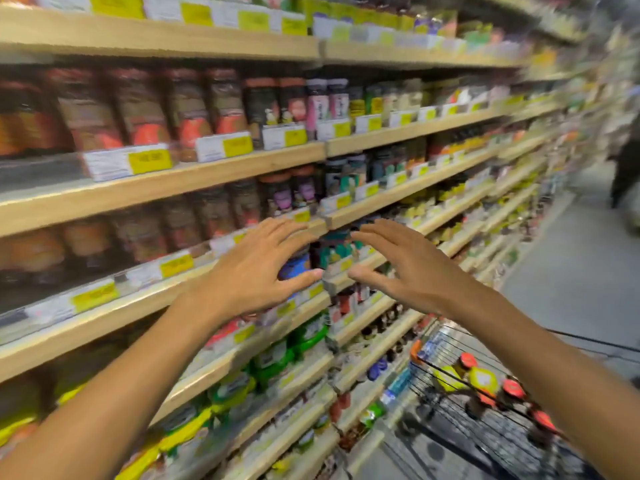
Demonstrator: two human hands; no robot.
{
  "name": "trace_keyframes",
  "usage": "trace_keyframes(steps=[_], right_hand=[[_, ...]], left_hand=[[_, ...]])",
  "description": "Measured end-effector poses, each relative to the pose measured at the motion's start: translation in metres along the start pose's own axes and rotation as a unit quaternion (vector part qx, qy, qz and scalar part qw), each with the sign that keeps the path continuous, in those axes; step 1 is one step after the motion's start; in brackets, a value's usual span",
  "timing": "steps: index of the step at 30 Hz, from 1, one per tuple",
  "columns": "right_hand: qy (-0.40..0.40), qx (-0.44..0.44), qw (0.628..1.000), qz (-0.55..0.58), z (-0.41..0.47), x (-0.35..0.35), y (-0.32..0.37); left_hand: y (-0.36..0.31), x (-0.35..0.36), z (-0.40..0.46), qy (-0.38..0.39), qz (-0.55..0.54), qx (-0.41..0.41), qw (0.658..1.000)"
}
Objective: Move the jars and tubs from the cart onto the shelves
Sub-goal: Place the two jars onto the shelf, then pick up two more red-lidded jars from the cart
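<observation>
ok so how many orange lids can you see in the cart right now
4 orange lids: one at the cart's far end, one mid-cart, one just below it, one nearest, beside the right forearm. The blur and arm may hide others.

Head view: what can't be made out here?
- Jar labels and price tags: motion blur, unreadable.
- Cart: cut off by the bottom edge, partly behind the right arm.
- Whether left hand and right hand touch the blue jar between them.

Wooden shelves [214,174] run along the aisle, packed with blurred rows of jars [187,109] behind yellow price tags [149,161]. At lower right, a wire cart [485,427] holds orange-lidded jars [483,379].
</observation>
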State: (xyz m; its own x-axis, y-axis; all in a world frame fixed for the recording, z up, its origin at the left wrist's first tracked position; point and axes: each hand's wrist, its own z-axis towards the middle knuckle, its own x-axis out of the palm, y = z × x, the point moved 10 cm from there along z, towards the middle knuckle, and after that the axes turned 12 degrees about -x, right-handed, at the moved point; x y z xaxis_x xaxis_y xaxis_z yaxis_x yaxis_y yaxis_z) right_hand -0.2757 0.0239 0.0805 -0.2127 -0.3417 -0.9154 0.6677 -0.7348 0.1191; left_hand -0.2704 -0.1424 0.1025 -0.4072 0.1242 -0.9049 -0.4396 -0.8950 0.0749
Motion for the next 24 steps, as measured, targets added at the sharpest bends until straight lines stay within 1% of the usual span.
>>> trace_keyframes(steps=[4, 7, 13, 16, 20, 24], right_hand=[[0.018, 0.071, 0.997, -0.004, -0.054, 0.009, -0.063], [0.031, 0.12, 0.992, -0.001, -0.093, 0.017, -0.103], [0.043, 0.209, 0.977, -0.021, -0.159, 0.033, -0.169], [0.062, 0.257, 0.964, -0.027, -0.187, 0.041, -0.205], [0.083, 0.315, 0.945, -0.036, -0.219, 0.05, -0.253], [0.084, 0.37, 0.924, -0.043, -0.242, 0.056, -0.302]], left_hand=[[-0.043, 0.061, 0.035, 0.061, -0.054, -0.002, 0.997], [-0.078, 0.1, 0.057, 0.071, -0.054, 0.03, 0.995], [-0.139, 0.177, 0.097, 0.131, -0.097, 0.076, 0.984], [-0.166, 0.218, 0.117, 0.171, -0.128, 0.092, 0.973], [-0.2, 0.267, 0.151, 0.181, -0.149, 0.128, 0.964], [-0.234, 0.309, 0.187, 0.205, -0.19, 0.168, 0.945]])
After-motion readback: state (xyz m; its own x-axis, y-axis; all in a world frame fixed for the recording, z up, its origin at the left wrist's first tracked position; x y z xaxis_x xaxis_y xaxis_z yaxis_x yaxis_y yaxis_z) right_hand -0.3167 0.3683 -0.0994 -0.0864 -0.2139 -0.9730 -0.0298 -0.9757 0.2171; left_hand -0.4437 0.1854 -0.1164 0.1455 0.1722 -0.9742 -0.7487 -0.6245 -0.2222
